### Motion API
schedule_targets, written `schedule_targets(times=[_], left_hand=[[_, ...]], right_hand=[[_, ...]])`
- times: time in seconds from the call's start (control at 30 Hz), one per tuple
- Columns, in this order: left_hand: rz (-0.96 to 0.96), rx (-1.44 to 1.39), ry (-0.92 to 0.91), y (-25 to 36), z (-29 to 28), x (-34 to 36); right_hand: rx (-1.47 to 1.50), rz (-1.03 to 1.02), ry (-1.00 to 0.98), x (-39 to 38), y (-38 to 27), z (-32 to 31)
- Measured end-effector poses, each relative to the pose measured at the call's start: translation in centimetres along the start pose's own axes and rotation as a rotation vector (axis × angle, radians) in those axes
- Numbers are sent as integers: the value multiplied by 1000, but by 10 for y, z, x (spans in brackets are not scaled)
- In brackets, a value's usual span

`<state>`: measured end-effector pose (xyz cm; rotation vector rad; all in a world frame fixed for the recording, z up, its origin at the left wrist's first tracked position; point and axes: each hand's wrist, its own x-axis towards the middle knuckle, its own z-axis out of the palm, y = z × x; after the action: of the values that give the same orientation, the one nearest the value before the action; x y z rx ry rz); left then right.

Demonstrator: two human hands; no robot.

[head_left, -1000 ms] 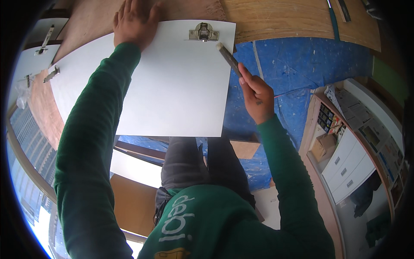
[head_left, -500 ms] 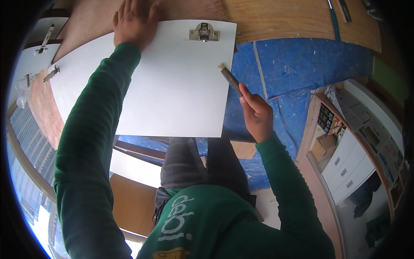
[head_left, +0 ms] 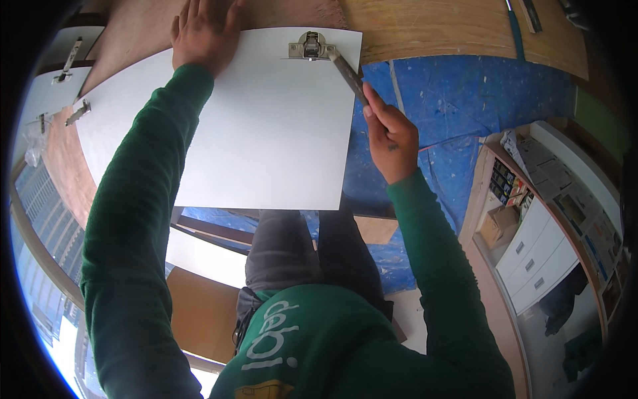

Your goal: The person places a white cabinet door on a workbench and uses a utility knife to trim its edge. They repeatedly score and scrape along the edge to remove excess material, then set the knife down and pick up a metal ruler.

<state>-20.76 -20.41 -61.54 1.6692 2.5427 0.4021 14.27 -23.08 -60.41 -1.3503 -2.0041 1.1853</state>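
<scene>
A white cabinet panel (head_left: 266,133) lies flat in front of me, with a metal hinge (head_left: 311,46) at its far right corner and a second hinge (head_left: 78,112) at its left edge. My left hand (head_left: 206,36) rests palm down across the panel's far edge, fingers spread and holding nothing. My right hand (head_left: 391,136), right of the panel, is closed round a dark stick (head_left: 349,75) with a worn, pale tip. That tip meets the right wing of the far hinge, or hovers just over it; I cannot tell which.
Plywood (head_left: 425,30) lies beyond the panel, with a green-handled tool (head_left: 515,30) on it. Blue sheeting (head_left: 458,100) is spread at the right. A shelf unit with white drawers (head_left: 535,259) stands at right. More hinged white panels (head_left: 56,93) are at far left.
My right hand has moved the stick up and slightly left, from over the bare panel to the hinge. The left hand keeps its place on the panel, which appears shifted slightly left.
</scene>
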Motion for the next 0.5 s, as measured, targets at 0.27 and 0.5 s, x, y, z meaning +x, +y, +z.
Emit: schedule_targets(times=[0.27,0.5], left_hand=[[-28,24,-5,0,0,-2],[3,-16,-2,-2,1,1]], right_hand=[[-24,-17,-19,-47,2,-8],[60,39,30,16,1,9]])
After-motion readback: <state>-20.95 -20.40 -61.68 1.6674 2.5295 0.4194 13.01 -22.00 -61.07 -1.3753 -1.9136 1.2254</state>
